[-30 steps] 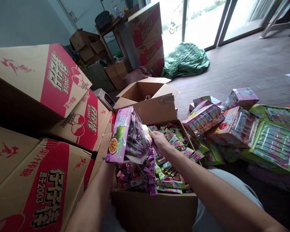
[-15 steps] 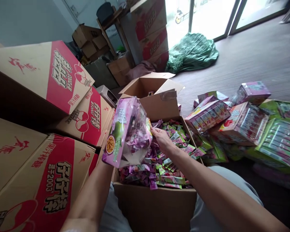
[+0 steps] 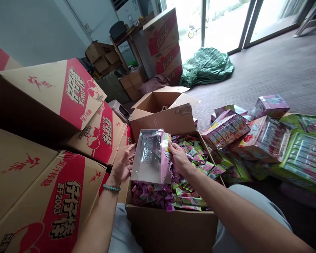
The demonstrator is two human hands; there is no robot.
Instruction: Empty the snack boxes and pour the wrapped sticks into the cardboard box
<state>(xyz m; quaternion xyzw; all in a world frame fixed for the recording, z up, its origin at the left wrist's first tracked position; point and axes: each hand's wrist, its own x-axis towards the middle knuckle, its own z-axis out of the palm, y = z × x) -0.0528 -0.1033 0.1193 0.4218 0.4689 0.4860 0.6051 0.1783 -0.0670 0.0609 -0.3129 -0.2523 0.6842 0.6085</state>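
Note:
A purple display box with a clear plastic window (image 3: 149, 156) is held above an open carton (image 3: 171, 219). My right hand (image 3: 179, 158) pinches it by its yellow-and-purple right edge. To its left, my left hand (image 3: 124, 164) has its fingers spread, palm toward the box, holding nothing; a turquoise bead bracelet is on that wrist. Through the window the box shows grey inside, and I see no packets there. Below it, the carton is filled with small purple and green candy packets (image 3: 188, 202).
Large red-and-tan cartons (image 3: 76, 191) are stacked close on my left. Filled candy display boxes (image 3: 268, 135) lie piled on the floor at right. Beyond the carton stands another open carton (image 3: 160, 100). A green sack (image 3: 208, 66) lies near the glass doors.
The display box has turned, so its clear window now faces me, and it no longer shows packets inside. My left hand has come off it and opened at its left side.

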